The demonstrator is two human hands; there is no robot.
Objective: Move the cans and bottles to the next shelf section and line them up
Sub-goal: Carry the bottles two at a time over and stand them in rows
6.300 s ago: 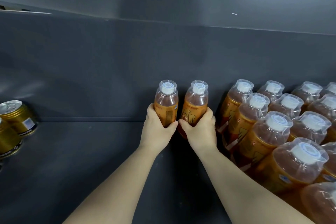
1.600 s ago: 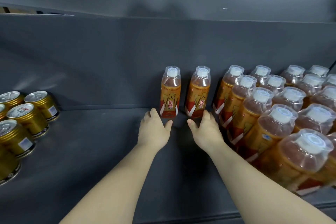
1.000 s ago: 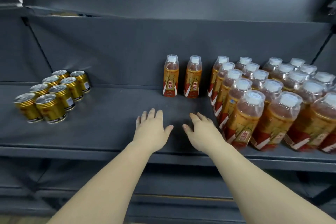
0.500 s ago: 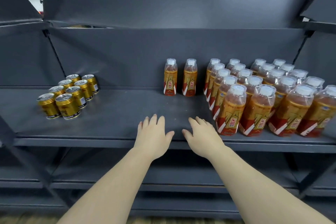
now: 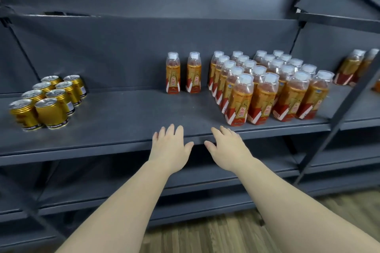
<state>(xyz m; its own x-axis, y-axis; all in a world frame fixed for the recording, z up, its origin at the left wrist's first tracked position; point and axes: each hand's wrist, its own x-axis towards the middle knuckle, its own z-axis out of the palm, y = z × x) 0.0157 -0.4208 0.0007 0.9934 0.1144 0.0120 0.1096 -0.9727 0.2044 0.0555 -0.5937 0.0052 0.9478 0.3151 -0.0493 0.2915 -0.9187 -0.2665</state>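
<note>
Two orange, white-capped bottles (image 5: 173,76) stand upright; labels seemingly red-based, print blurred; left hand (image 5: 170,146) and right hand (image 5: 228,146) spread, empty.

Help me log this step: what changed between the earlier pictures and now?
The left hand and right hand let go of the two bottles they gripped at the back of the shelf and drew back to its front edge, open and empty. The two bottles stayed upright there, beside the bigger block of bottles; the cans stayed grouped at the left.
</note>
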